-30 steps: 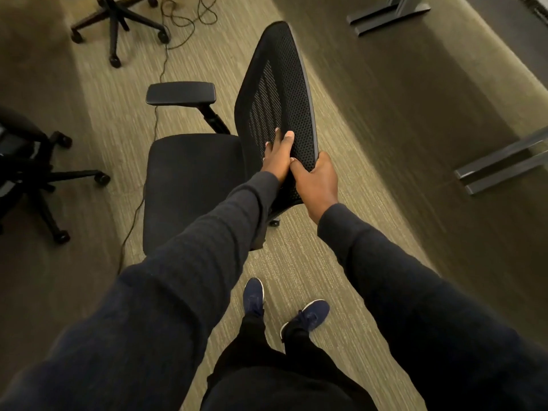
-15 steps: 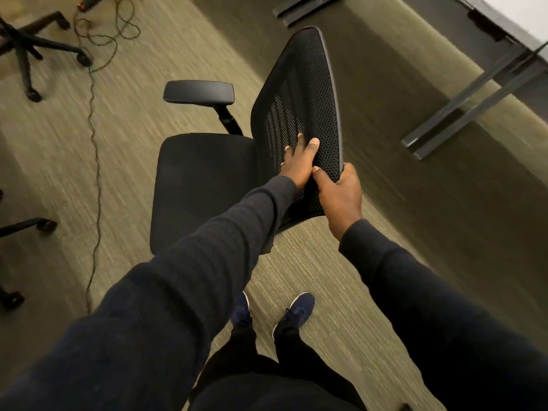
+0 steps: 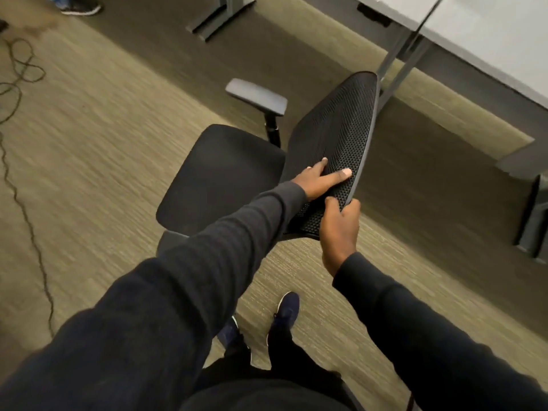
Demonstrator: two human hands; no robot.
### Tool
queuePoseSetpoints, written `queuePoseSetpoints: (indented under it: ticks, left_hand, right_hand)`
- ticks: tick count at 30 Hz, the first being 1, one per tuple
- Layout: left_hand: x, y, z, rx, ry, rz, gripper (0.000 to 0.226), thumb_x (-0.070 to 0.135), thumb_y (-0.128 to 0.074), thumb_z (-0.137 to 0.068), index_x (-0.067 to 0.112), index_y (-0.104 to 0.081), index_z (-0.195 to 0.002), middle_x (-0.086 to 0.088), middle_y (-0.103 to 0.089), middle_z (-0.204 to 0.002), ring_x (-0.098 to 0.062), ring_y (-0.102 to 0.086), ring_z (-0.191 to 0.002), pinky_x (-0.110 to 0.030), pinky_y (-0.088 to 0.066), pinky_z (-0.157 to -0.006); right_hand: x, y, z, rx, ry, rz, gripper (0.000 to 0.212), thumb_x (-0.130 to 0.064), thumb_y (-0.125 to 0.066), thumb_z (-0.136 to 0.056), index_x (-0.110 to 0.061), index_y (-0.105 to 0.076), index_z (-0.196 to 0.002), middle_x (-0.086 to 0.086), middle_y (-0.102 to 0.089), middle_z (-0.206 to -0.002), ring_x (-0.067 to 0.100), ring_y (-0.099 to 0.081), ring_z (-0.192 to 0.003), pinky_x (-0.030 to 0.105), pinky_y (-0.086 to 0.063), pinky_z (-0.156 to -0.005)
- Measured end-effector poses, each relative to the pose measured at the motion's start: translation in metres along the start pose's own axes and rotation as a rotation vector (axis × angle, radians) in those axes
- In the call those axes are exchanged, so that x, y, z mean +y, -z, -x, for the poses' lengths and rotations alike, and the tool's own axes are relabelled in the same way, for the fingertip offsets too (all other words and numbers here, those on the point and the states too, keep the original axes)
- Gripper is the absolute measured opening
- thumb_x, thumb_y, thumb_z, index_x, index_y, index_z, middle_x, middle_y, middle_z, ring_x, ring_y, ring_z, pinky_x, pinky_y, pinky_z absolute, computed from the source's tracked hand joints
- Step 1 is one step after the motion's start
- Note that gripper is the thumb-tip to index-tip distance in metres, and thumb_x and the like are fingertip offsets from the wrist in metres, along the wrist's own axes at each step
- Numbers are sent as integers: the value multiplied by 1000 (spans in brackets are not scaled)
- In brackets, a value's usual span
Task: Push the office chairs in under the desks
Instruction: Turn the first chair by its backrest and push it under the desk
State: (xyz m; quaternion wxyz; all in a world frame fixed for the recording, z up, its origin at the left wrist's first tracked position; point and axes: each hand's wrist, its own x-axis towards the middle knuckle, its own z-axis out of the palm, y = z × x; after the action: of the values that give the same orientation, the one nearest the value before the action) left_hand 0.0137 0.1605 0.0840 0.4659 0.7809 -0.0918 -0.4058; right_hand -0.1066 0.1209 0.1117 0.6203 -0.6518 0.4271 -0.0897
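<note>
A black office chair [image 3: 222, 170] with a mesh backrest [image 3: 341, 134] and one visible armrest [image 3: 258, 97] stands on the carpet in the middle of the view. My left hand [image 3: 318, 179] lies flat on the front of the mesh near its top edge, fingers spread. My right hand [image 3: 338, 232] grips the backrest's top rim from behind. A white desk [image 3: 489, 40] on grey metal legs [image 3: 397, 57] runs along the upper right, just beyond the backrest. The chair's base is hidden under the seat.
A black cable [image 3: 20, 185] snakes over the carpet at the left. A second desk foot [image 3: 219, 17] stands at top centre, another grey foot [image 3: 530, 223] at the right edge. Someone's shoe [image 3: 80, 8] shows at top left. My own feet [image 3: 284, 315] are below the chair.
The chair has swung round and moved toward the desk at the upper right, which now fills that corner. The other chairs at the left have left the view. Both hands stay on the backrest.
</note>
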Motion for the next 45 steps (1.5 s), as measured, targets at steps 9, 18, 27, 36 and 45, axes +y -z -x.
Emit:
queuePoseSetpoints:
  ticks: [9, 18, 27, 36, 45]
  left_hand:
    - [46, 7, 13, -161, -83, -656, 102, 62, -82, -62, 10, -44, -142, -10, -52, -141, -27, -55, -122, -38, -47, -102]
    - [27, 69, 38, -61, -251, -878, 63, 59, -66, -60, 29, -63, -115, 0, -65, -106, -24, -63, -95, -38, -55, -82]
    - [37, 122, 7, 37, -297, -1116, 69, 65, -67, -69, 30, -59, -128, -2, -64, -120, -28, -61, -106, -35, -45, -81]
    - [85, 148, -68, -30, -192, -1125, 73, 67, -69, -67, 20, -62, -123, -1, -63, -102, -25, -62, -93, -39, -54, -86]
    - [129, 172, -141, -80, -197, -1139, 66, 67, -67, -61, 18, -65, -106, -2, -67, -92, -24, -64, -84, -43, -57, -81]
  right_hand:
    - [3, -11, 55, -420, -157, 183, 23, -34, -46, -103, -14, -52, -110, 7, -68, -95, 17, -67, -69, 33, -54, -56]
    - [-39, 45, -17, -67, 698, 1231, 46, -72, -63, -75, -26, -65, -80, -4, -59, -85, 21, -53, -88, 38, -41, -82]
    - [-29, 72, -98, 81, 645, 1171, 84, -86, -43, -81, -27, -45, -140, 15, -38, -148, 38, -29, -140, 61, -22, -116]
    - [-47, 50, -170, 161, 632, 899, 82, -89, -41, -80, -28, -53, -134, 13, -43, -142, 39, -30, -136, 53, -36, -111]
    - [-89, 31, -235, 161, 591, 845, 85, -87, -45, -79, -25, -54, -136, 12, -41, -142, 36, -27, -138, 51, -36, -111]
